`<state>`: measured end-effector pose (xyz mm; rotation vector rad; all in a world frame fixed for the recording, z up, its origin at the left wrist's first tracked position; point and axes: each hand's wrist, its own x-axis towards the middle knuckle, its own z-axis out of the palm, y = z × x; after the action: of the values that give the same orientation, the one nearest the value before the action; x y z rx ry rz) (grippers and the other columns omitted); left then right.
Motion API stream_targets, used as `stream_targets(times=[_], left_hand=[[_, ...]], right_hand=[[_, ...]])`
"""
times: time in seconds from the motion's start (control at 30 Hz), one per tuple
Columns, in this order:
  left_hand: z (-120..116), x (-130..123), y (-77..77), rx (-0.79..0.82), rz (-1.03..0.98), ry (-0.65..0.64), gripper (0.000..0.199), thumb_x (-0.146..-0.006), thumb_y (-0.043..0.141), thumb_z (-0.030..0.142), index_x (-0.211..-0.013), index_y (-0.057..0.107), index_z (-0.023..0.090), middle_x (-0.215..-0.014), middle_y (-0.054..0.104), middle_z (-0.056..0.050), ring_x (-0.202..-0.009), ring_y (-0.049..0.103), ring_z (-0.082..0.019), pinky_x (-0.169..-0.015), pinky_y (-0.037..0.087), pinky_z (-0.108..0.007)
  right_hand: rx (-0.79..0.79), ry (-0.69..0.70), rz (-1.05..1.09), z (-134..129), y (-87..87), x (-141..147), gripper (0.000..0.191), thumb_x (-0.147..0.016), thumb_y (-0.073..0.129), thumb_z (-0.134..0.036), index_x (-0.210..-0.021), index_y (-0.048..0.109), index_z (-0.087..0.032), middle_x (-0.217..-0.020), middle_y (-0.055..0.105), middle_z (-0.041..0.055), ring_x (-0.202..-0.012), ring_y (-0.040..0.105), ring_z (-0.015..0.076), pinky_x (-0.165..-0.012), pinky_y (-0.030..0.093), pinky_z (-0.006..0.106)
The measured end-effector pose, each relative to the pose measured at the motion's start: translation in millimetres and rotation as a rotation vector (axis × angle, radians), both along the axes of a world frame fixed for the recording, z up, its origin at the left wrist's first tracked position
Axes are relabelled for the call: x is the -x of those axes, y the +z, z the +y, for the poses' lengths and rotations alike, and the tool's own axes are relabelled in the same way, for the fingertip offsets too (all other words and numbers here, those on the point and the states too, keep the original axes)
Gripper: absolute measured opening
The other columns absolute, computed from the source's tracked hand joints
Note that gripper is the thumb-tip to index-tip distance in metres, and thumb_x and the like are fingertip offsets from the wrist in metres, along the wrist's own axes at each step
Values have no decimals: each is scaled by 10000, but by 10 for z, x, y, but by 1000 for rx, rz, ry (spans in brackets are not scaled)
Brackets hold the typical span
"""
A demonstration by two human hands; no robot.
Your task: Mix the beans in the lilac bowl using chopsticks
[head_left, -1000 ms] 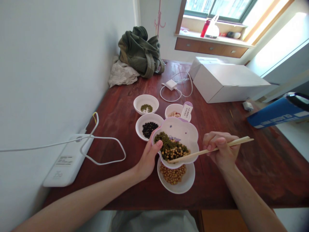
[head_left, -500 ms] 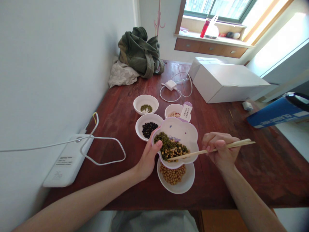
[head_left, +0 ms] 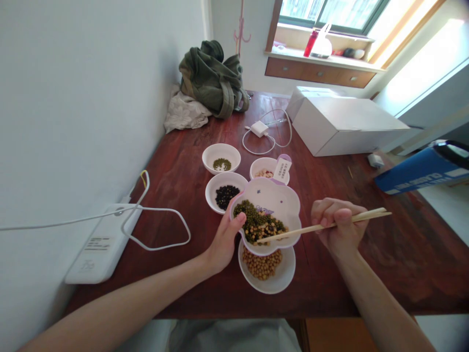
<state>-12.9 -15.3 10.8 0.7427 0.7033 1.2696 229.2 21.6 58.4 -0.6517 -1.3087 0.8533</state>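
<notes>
My left hand (head_left: 225, 239) grips the left rim of a flower-shaped bowl (head_left: 284, 205) with a purple edge, held tilted. Green, black and yellow beans (head_left: 256, 222) lie mixed in its lower left. Wooden chopsticks (head_left: 308, 230) are pinched in my right hand (head_left: 340, 222), their tips among the beans. Partly under the held bowl stands a white bowl (head_left: 287, 276) of soybeans (head_left: 262, 266). Behind it are a bowl (head_left: 210, 193) of black beans (head_left: 226, 196), a bowl (head_left: 221, 149) of mung beans (head_left: 222, 164), and a bowl (head_left: 260, 163) of pale beans (head_left: 264, 173), partly hidden.
On the left lies a white power strip (head_left: 98, 249) with a looping cable (head_left: 164, 211). A charger (head_left: 259, 128), a white box (head_left: 348, 120) and a green bag (head_left: 212, 80) sit at the back. A blue bottle-like object (head_left: 421, 168) is at the right edge.
My right hand has shifted slightly right with the chopsticks, drawing their tips a little to the right in the bowl. My left hand and the bowl stay in place.
</notes>
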Motion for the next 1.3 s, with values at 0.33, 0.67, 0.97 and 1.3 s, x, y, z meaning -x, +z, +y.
stream_targets(times=[0.33, 0.67, 0.97, 1.3], left_hand=[[-13, -6, 27, -8, -1, -8, 607, -1057, 674, 476, -1616, 567, 265, -1626, 650, -84, -1565, 534, -352, -1321, 412, -471], [-4, -5, 27, -11, -1, -11, 622, -1051, 679, 480, -1619, 555, 257, -1644, 636, -86, -1586, 513, -355, -1334, 388, -477], [-5, -5, 44, -3, -16, -12, 610, -1049, 690, 474, -1610, 569, 268, -1640, 642, -76, -1599, 502, -346, -1339, 387, -466], [-6, -9, 29, -7, -24, -13, 629, -1047, 685, 487, -1625, 557, 276, -1638, 643, -74, -1588, 513, -347, -1336, 386, -470]], right_hand=[[14, 56, -41, -24, -3, 37, 540, -955, 814, -542, -576, 685, -179, -496, 612, 25, -368, 507, 128, -353, 321, 260], [-12, 26, -50, -8, -13, 16, 527, -959, 810, -539, -585, 711, -181, -512, 633, 31, -380, 525, 132, -357, 339, 263], [-5, 45, -50, -16, -11, 14, 546, -963, 798, -554, -574, 711, -181, -483, 600, 23, -375, 526, 141, -368, 346, 276], [-14, 37, -35, -2, -11, -17, 558, -975, 792, -535, -564, 686, -173, -479, 582, 21, -379, 516, 136, -356, 333, 271]])
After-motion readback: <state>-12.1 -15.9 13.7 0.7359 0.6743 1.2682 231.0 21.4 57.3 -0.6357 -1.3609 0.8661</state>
